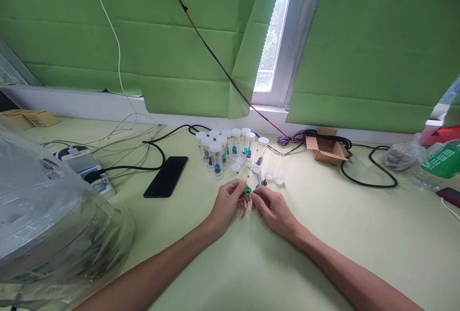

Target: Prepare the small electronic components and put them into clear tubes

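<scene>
Head view, only one. Pinched between closed thumb and fingers of left hand [223, 205]: small green part [247, 191], over worktop [215, 272], on near side of vials. Touching or nearly touching same part with right hand [275, 209], fingertips drawn together; can't tell if gripping. Just beyond right hand: small dark part [264, 182]. Behind: cluster of clear capped vials [216, 157], upright, blue or green pieces inside. Left of cluster: black phone [166, 177], screen dark. Far right: clear bottle [424, 174], green label [443, 160], white characters, tilted, not surely readable. Near back: open cardboard box [329, 157], beside black cable [336, 138].
</scene>
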`<state>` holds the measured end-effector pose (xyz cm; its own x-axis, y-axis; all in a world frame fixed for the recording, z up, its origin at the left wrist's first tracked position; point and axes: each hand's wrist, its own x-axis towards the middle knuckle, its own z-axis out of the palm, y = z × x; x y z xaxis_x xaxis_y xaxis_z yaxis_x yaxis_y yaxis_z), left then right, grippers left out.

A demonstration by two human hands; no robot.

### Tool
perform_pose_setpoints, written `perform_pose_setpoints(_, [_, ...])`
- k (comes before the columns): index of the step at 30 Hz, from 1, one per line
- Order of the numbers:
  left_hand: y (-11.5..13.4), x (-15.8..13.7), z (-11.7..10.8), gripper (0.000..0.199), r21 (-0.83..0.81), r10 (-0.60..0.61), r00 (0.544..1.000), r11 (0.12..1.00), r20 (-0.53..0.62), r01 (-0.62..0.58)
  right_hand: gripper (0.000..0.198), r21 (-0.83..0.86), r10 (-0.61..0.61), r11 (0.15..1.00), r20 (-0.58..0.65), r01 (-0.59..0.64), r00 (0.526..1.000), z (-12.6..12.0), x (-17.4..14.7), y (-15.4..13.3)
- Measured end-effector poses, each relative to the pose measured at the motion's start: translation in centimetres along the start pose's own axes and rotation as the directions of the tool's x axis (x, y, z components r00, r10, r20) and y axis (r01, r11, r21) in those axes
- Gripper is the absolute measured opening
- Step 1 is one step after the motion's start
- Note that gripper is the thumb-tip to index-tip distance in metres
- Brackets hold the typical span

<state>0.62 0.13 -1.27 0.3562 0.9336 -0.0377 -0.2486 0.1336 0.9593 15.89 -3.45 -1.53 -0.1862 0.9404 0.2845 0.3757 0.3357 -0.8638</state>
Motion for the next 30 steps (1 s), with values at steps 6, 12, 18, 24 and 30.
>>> perform_pose_setpoints(6, [-0.01,0.03,0.02,0.034,-0.007,0.01,1.0,1.0,0.003,-0.01,0.02,0.061,0.014,0.998,-0.014,-0.013,1.0,0.15,-0.1,0.24])
perform_pose_setpoints(12, [0.0,-0.05,-0.01,0.033,0.001,0.015,1.0,1.0,-0.002,-0.015,0.022,0.103,0.02,0.995,-0.044,-0.016,0.999,0.33,-0.12,0.41])
perform_pose_setpoints(18, [-0.08,-0.05,-0.01,0.034,-0.005,0.016,1.0,1.0,0.012,-0.016,0.02,0.12,0.014,0.993,-0.017,-0.012,1.0,0.29,-0.17,0.37])
perform_pose_setpoints(24, [-0.04,-0.05,0.03,0.034,-0.005,0.004,1.0,1.0,0.011,-0.004,0.024,0.075,0.006,0.997,-0.001,-0.006,1.0,0.06,-0.16,0.08])
perform_pose_setpoints(30, [-0.03,-0.06,0.0,0.033,-0.014,-0.002,1.0,1.0,0.012,0.002,0.032,0.028,0.01,1.0,-0.008,-0.01,1.0,0.05,-0.06,0.03])
